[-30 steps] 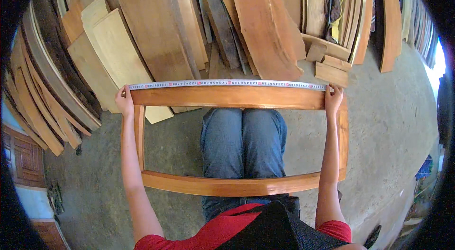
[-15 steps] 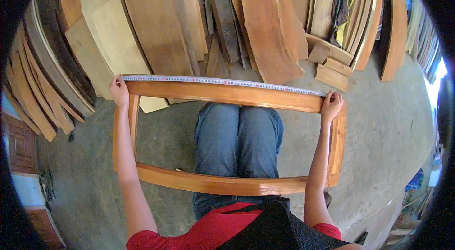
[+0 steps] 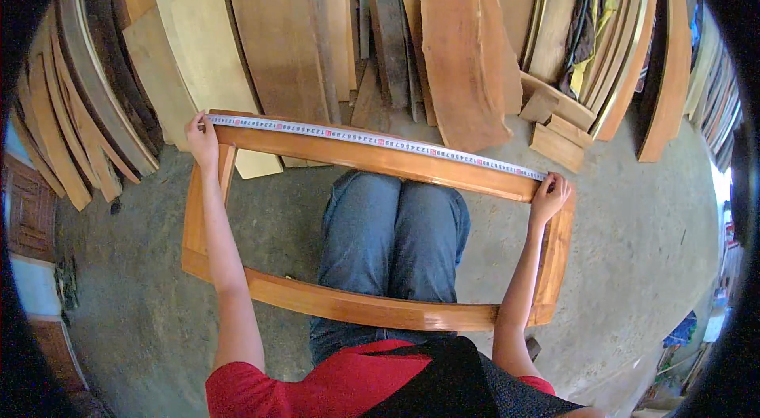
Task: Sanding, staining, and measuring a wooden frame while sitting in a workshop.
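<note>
A varnished rectangular wooden frame [image 3: 356, 303] lies across my lap, its far rail beyond my jeans-covered knees [image 3: 393, 236]. Along that far rail stretches a white measuring tape [image 3: 348, 135] with black and red markings. My left hand [image 3: 203, 141] pinches the tape's left end at the far left corner of the frame. At the far right corner, my right hand [image 3: 551, 198] pinches the other end, fingers closed. The tape is taut and straight between them, lying against the rail's upper face.
Many wooden boards [image 3: 277, 30] lean in a row beyond the frame. Small wood offcuts [image 3: 556, 146] sit on the concrete floor [image 3: 633, 236] at the far right. A dark and yellow cloth [image 3: 582, 30] hangs among the boards. A carved wooden panel [image 3: 32, 208] stands at the left.
The frame and tape now look more slanted, with the left end farther away and the right end nearer. The tape's face has turned more toward me. Both hands keep their pinch.
</note>
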Tool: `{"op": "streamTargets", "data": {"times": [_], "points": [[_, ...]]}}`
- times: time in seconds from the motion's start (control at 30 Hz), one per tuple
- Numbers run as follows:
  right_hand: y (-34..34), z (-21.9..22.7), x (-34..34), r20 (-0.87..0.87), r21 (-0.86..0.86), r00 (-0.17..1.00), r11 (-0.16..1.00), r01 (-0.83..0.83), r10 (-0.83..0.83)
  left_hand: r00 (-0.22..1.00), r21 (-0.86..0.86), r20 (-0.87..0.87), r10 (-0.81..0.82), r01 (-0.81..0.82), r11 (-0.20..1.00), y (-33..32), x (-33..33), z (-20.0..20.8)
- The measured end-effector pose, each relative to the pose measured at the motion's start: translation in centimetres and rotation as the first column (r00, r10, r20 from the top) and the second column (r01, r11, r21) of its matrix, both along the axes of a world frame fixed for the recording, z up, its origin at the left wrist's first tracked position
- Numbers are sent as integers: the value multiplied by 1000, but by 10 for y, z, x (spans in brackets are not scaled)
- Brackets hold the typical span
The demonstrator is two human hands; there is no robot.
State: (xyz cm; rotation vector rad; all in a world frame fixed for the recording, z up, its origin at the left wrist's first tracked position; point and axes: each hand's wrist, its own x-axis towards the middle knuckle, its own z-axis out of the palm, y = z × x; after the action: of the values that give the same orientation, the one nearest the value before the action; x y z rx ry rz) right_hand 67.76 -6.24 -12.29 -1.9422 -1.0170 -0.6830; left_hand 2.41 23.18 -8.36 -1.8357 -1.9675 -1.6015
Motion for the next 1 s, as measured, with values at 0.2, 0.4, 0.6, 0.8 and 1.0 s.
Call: {"op": "streamTargets", "data": {"times": [0.2,0.4,0.6,0.8,1.0], "points": [[-4,-5,6,94,-6,995,1000,-18,18,998,3,-67,8,-8,1000,-4,3,6],[-3,-3,2,42,-32,999,999,-10,11,988,56,156,18,-27,998,1,1,-1],[-6,-5,4,96,-8,995,1000,10,-9,994,101,106,-33,22,995,2,-4,-3],[-7,-2,1,107,-6,994,1000,-1,1,999,72,33,-20,17,997,2,-5,-4],[-8,-4,1,105,-18,994,1000,20,-18,991,36,23,133,-133,990,-9,10,6]]}}
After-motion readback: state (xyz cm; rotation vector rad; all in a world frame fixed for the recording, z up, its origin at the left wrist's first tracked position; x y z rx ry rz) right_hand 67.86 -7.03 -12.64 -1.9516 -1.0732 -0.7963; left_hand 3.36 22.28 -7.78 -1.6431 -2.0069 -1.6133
